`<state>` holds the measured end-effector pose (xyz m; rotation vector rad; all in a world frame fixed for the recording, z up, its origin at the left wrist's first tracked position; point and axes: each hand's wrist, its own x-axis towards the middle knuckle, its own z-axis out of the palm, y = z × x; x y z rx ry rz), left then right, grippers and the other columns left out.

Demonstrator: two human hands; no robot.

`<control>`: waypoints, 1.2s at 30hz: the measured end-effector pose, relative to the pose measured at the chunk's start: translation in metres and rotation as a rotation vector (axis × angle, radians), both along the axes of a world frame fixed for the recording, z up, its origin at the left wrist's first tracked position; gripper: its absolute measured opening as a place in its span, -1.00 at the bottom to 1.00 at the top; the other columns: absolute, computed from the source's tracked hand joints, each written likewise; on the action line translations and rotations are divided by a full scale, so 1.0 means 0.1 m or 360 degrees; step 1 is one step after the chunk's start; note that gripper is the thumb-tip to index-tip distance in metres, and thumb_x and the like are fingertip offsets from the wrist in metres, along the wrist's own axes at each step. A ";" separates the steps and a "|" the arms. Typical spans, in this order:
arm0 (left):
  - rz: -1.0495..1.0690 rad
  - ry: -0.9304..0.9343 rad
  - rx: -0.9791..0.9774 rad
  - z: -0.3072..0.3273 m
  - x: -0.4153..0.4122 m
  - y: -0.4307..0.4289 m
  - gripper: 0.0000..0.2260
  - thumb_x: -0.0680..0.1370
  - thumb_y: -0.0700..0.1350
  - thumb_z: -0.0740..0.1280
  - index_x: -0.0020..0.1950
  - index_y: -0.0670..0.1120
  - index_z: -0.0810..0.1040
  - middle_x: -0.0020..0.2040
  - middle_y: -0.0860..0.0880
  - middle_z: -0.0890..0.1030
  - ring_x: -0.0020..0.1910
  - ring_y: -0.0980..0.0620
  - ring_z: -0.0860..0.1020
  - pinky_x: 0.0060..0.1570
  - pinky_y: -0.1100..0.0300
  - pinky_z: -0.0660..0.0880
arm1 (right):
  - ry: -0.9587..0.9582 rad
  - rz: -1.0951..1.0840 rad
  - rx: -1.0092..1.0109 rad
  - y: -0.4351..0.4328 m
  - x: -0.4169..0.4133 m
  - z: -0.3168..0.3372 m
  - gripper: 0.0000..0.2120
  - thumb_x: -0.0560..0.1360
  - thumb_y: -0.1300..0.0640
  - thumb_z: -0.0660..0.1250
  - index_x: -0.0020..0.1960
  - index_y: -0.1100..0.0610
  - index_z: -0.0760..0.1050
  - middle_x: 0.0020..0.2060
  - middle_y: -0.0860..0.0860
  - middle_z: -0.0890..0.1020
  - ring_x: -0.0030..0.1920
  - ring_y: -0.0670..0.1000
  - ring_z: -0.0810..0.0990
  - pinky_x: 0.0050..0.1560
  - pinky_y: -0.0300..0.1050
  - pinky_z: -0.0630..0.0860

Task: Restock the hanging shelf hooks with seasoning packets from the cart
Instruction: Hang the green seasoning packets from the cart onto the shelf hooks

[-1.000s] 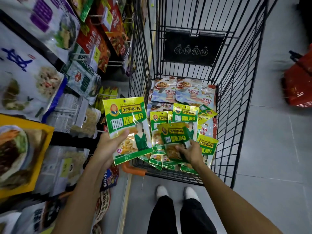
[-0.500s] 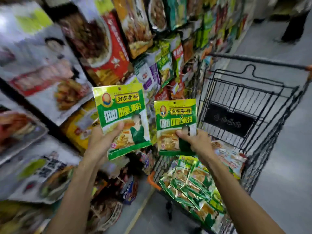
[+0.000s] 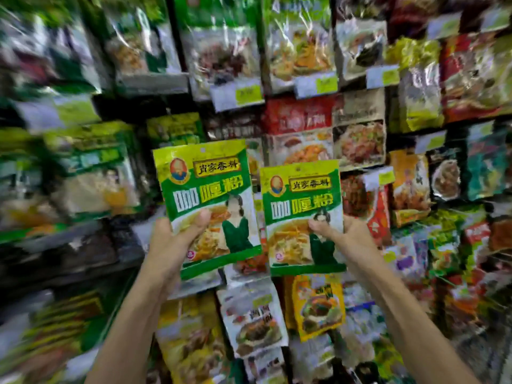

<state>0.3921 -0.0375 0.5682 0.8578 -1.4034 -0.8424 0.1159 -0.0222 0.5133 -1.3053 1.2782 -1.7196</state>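
Background: a shelf wall of hanging packets [image 3: 299, 51] was seen, crowded and blurred, with pale price tags [image 3: 238, 95] clipped between the rows.
Left packet [image 3: 205, 189]: held upright before the display, leaning slightly, just beside the other.
Right packet [image 3: 302, 206]: held upright, a little lower.
Left hand [image 3: 169, 245]: closed on the left packet, thumb laid on its lower front, fingers hidden behind.
Right hand [image 3: 352, 239]: closed on the right packet in the same way.
Handling: both were judged light, thin and floppy; the glossy film would likely be slippery, but hardly fragile.
Hold: a low pinch was judged best, so that the punched hole [image 3: 203, 149] at the top stayed free for a hook.
Shape and material: flat rectangles of shiny green-and-yellow plastic film, sealed at the edges.
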 end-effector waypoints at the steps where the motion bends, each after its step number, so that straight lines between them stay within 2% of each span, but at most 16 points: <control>1: 0.0063 0.0026 -0.0019 0.11 0.17 0.00 -0.61 0.31 0.07 0.44 0.12 0.07 0.56 0.08 0.05 0.67 0.05 0.04 0.63 0.05 0.07 0.55 | 0.0052 0.0052 -0.0041 -0.08 0.16 0.13 -0.42 0.30 -0.18 0.50 -0.26 0.29 0.32 -0.43 0.23 0.19 -0.46 0.00 0.31 -0.37 -0.20 0.24; 3: 0.0151 0.0062 -0.0106 0.28 0.50 -0.01 -0.61 0.32 0.04 0.44 0.12 0.01 0.58 0.07 -0.02 0.68 -0.02 0.04 0.66 -0.06 0.13 0.60 | 0.0144 0.0157 -0.0103 -0.22 0.48 0.35 -0.44 0.35 -0.16 0.47 -0.25 0.35 0.38 -0.47 0.20 0.25 -0.52 0.07 0.29 -0.45 -0.26 0.23; 4: 0.0194 0.0070 -0.0141 0.35 0.65 0.00 -0.62 0.33 0.03 0.43 0.12 -0.01 0.59 0.03 -0.02 0.70 -0.07 0.05 0.68 -0.14 0.17 0.61 | 0.0158 0.0226 -0.0136 -0.28 0.63 0.45 -0.49 0.40 -0.10 0.46 -0.22 0.37 0.44 -0.48 0.19 0.35 -0.48 0.11 0.36 -0.42 -0.27 0.26; 6: 0.0268 0.0089 -0.0202 0.46 0.90 0.00 -0.62 0.35 -0.01 0.42 0.16 -0.04 0.57 -0.02 0.02 0.71 -0.10 0.06 0.68 -0.14 0.17 0.60 | 0.0156 0.0330 -0.0192 -0.39 0.92 0.61 -0.63 0.45 -0.03 0.43 -0.22 0.31 0.52 -0.43 0.05 0.50 -0.36 0.05 0.45 -0.32 -0.24 0.32; 8: 0.0323 0.0123 -0.0249 0.54 1.12 -0.02 -0.70 0.37 -0.05 0.42 0.09 -0.04 0.60 -0.06 0.03 0.71 -0.11 0.04 0.68 -0.10 0.12 0.60 | 0.0123 0.0419 -0.0223 -0.51 1.16 0.76 -0.53 0.49 -0.04 0.39 -0.10 0.43 0.47 -0.27 0.12 0.48 -0.23 0.06 0.44 -0.21 -0.08 0.28; 10: 0.0350 0.0149 -0.0263 0.59 1.28 -0.03 -0.74 0.38 -0.05 0.42 0.05 -0.04 0.60 -0.07 0.00 0.71 -0.15 0.04 0.68 -0.15 0.14 0.62 | 0.0085 0.0422 -0.0211 -0.62 1.37 0.93 -0.55 0.52 -0.04 0.36 -0.07 0.40 0.47 -0.21 0.14 0.44 -0.19 0.09 0.42 -0.18 0.00 0.25; 13: 0.0366 0.0129 -0.0278 0.63 1.46 -0.09 -0.68 0.37 -0.03 0.41 0.09 -0.08 0.59 -0.09 0.02 0.72 -0.14 0.07 0.68 -0.15 0.16 0.63 | 0.0047 0.0407 -0.0216 -0.79 1.61 1.17 -0.65 0.54 0.03 0.35 -0.04 0.37 0.54 -0.17 0.34 0.55 -0.18 0.20 0.53 -0.15 0.06 0.42; 14: 0.0376 0.0132 -0.0268 0.64 1.50 -0.12 -0.65 0.36 -0.02 0.42 0.11 -0.09 0.59 -0.08 0.01 0.71 -0.11 0.05 0.68 -0.08 0.12 0.61 | 0.0044 0.0388 -0.0214 -0.84 1.67 1.24 -0.66 0.54 0.04 0.35 -0.06 0.37 0.54 -0.18 0.32 0.57 -0.19 0.21 0.53 -0.16 0.06 0.46; 17: 0.0364 0.0156 -0.0240 0.67 1.58 -0.22 -0.54 0.36 0.00 0.43 0.19 -0.17 0.55 0.03 -0.09 0.68 0.02 -0.07 0.64 0.07 0.02 0.52 | 0.0002 0.0349 -0.0196 -1.00 1.78 1.39 -0.69 0.54 0.07 0.36 -0.29 0.22 0.42 -0.34 0.04 0.53 -0.25 0.03 0.48 -0.30 -0.21 0.39; 19: 0.0345 0.0174 -0.0220 0.69 1.59 -0.28 -0.51 0.36 0.00 0.43 0.20 -0.22 0.52 0.04 -0.14 0.67 0.02 -0.09 0.64 0.08 0.00 0.54 | -0.0009 0.0354 -0.0183 -1.08 1.81 1.46 -0.75 0.54 0.08 0.36 -0.21 0.21 0.41 -0.25 0.11 0.49 -0.19 0.04 0.46 -0.20 -0.14 0.33; 22: 0.0314 0.0190 -0.0235 0.71 1.59 -0.35 -0.71 0.39 -0.07 0.42 0.07 -0.14 0.58 -0.03 -0.08 0.70 -0.11 0.02 0.68 -0.04 0.09 0.60 | -0.0029 0.0369 -0.0184 -1.16 1.83 1.51 -0.77 0.53 0.10 0.38 -0.20 0.19 0.40 -0.22 0.16 0.47 -0.16 0.06 0.46 -0.13 -0.08 0.34; 25: 0.0299 0.0180 -0.0250 0.73 1.59 -0.41 -0.88 0.44 -0.12 0.41 -0.04 -0.06 0.58 -0.06 -0.05 0.71 -0.03 -0.03 0.67 0.06 0.05 0.54 | -0.0040 0.0361 -0.0177 -1.21 1.84 1.53 -0.79 0.52 0.10 0.39 -0.15 0.20 0.42 -0.21 0.16 0.50 -0.12 0.11 0.53 -0.07 -0.03 0.44; 28: 0.0286 0.0165 -0.0281 0.74 1.60 -0.44 -0.85 0.41 -0.09 0.42 -0.05 -0.03 0.53 -0.16 0.03 0.72 -0.08 0.06 0.68 0.06 0.07 0.53 | -0.0074 0.0366 -0.0141 -1.26 1.87 1.53 -0.81 0.51 0.13 0.40 -0.15 0.26 0.51 -0.25 0.13 0.57 -0.11 0.12 0.57 0.00 0.03 0.50; 32: 0.0230 0.0132 -0.0272 0.75 1.62 -0.46 -0.79 0.37 -0.04 0.43 -0.02 -0.02 0.58 -0.07 -0.02 0.72 0.01 -0.02 0.66 0.15 -0.02 0.50 | -0.0129 0.0373 -0.0067 -1.31 1.91 1.48 -0.84 0.50 0.16 0.41 -0.06 0.26 0.50 -0.12 0.21 0.61 0.06 0.23 0.59 0.26 0.19 0.46; 34: 0.0208 0.0135 -0.0281 0.75 1.62 -0.46 -0.76 0.36 -0.04 0.43 0.00 -0.01 0.58 -0.08 0.00 0.72 -0.02 0.01 0.67 0.11 0.01 0.51 | -0.0184 0.0347 -0.0031 -1.33 1.92 1.48 -0.76 0.50 0.15 0.42 0.01 0.31 0.48 0.02 0.29 0.60 0.13 0.26 0.57 0.28 0.22 0.44; 36: 0.0201 0.0145 -0.0281 0.76 1.61 -0.47 -0.69 0.34 -0.03 0.43 0.05 -0.06 0.56 -0.09 0.00 0.72 -0.04 0.03 0.67 0.08 0.02 0.53 | -0.0193 0.0347 0.0010 -1.36 1.91 1.48 -0.72 0.49 0.14 0.43 0.03 0.34 0.47 0.01 0.26 0.61 0.09 0.21 0.57 0.27 0.21 0.45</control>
